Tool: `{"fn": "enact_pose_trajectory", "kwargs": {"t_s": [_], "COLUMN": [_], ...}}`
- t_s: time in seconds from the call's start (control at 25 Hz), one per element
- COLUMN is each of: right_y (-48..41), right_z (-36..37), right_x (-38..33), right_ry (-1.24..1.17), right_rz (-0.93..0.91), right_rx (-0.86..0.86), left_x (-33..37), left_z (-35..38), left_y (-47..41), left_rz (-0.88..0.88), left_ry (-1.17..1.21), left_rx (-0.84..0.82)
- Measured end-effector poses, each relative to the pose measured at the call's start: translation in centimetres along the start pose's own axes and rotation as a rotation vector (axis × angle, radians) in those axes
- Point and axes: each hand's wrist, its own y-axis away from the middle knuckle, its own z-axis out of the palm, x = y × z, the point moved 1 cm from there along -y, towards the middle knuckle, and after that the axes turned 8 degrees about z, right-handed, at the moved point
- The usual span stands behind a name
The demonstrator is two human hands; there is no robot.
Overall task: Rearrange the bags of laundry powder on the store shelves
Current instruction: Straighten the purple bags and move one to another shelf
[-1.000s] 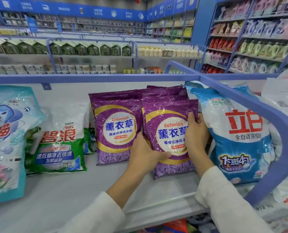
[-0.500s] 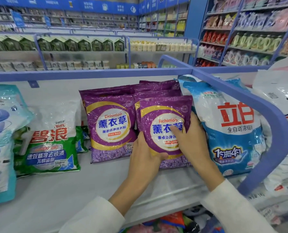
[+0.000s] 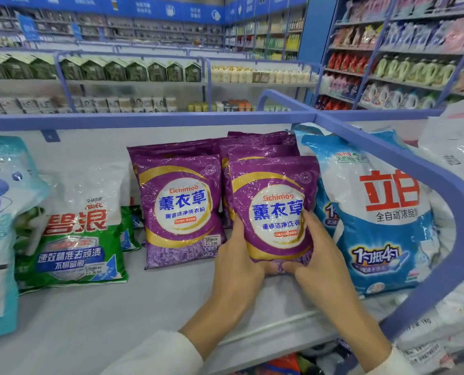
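The left hand (image 3: 239, 266) and right hand (image 3: 323, 257) gripped the bottom corners of a purple bag (image 3: 272, 212), holding it upright at the shelf (image 3: 117, 307). Just left of the hands stood a second purple bag (image 3: 179, 209), and just right a blue-and-white bag (image 3: 382, 226). Beyond the hands, more purple bags (image 3: 260, 147) stood stacked.
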Motion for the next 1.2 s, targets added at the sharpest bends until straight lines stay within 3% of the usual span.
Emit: {"fn": "enact_pose_trajectory", "kwargs": {"t_s": [0.12, 0.24, 0.48, 0.8, 1.0, 1.2], "right_y": [-0.4, -1.0, -4.0, -6.0, -6.3, -2.0], "right_z": [0.1, -1.0, 0.1, -0.8, -0.1, 0.5], "right_x": [0.4, -0.4, -4.4, -6.1, -5.1, -2.4], "right_ry": [0.06, -0.075, -0.073, -0.124, -0.111, 0.359], "right_rz": [0.001, 0.021, 0.216, 0.338, 0.187, -0.169], "right_rx": [-0.055, -0.129, 0.191, 0.255, 0.379, 0.302], "left_x": [0.2, 0.7, 0.7, 0.1, 0.1, -1.0], "left_z": [0.0, -0.5, -1.4, -1.1, -0.6, 0.5], "left_y": [-0.1, -0.8, -3.4, -3.1, -2.6, -1.9], "left_rz": [-0.002, -0.04, -0.138, -0.071, -0.042, -0.028], "left_ry": [-0.015, -0.033, -0.031, 0.033, 0.02, -0.019], "left_rx": [-0.04, -0.018, 0.082, 0.058, 0.045, 0.012]}}
